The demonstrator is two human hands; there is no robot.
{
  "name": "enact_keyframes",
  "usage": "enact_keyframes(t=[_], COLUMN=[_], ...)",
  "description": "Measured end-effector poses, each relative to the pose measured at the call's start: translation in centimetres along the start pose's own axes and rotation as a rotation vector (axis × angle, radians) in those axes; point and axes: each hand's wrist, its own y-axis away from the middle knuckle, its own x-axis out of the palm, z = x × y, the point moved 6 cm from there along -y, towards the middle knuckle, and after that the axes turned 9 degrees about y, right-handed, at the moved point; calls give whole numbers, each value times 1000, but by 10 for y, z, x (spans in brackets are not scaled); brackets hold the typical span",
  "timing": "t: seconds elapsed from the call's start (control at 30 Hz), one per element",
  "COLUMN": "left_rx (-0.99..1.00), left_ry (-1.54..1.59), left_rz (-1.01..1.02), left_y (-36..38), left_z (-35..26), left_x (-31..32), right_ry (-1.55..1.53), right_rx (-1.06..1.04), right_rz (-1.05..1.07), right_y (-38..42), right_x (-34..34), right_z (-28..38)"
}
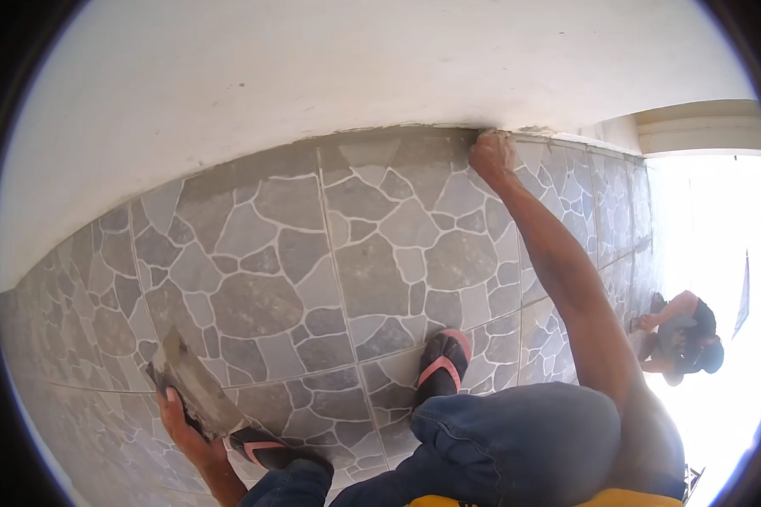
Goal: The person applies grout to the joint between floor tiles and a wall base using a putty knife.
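Observation:
My left hand (186, 428) is at the lower left, its fingers wrapped round the dark handle of a flat rectangular trowel (196, 384) smeared with grey mortar. At the foot of the wall, my right hand (492, 156) is closed and pressed into the joint where floor meets wall. Its knuckles are coated in whitish paste, and whatever its fingers may hold is hidden. A damp grey mortar strip (266, 162) runs along that joint to the left of my right hand. Stone-patterned floor tiles (414, 245) lie below both hands.
A pale wall (338, 68) rises along the far side. My feet in pink-strapped sandals (442, 365) stand on the tiles near my knees. Another person (683, 334) crouches at the right, close to a bright opening (719, 228).

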Motion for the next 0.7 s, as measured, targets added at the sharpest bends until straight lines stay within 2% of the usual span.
enact_keyframes(t=[0.1, 0.2, 0.23, 0.27, 0.33, 0.43, 0.53, 0.63, 0.7], left_rx=[-9, 21, 29, 54, 102, 139, 122, 98, 102], left_ry=[15, -29, -49, -73, -129, -180, -142, -119, -131], left_rz=[9, 77, 106, 99, 88, 51, 37, 53, 82], left_y=[8, 8, 8, 8, 8, 10, 16, 16, 17], left_z=[-14, -31, -36, -42, -56, -62, -58, -53, -52], left_x=[32, 46, 46, 42, 33, 19, 18, 12, 13], right_ry=[-68, -380, -550, -621, -466, -310, -338, -317, -276], right_rx=[-61, -142, 4, 94, 187, 220, 166, 114, 76], right_rz=[110, 97, 321, 327, 189, 113, 211, 128, 148], right_y=[3, 6, 7, 11, 3, -2, -14, -18, -11], right_x=[-20, -45, -55, -66, -39, -13, 10, 9, -7], right_z=[14, -13, -32, -49, -87, -103, -90, -57, -23])
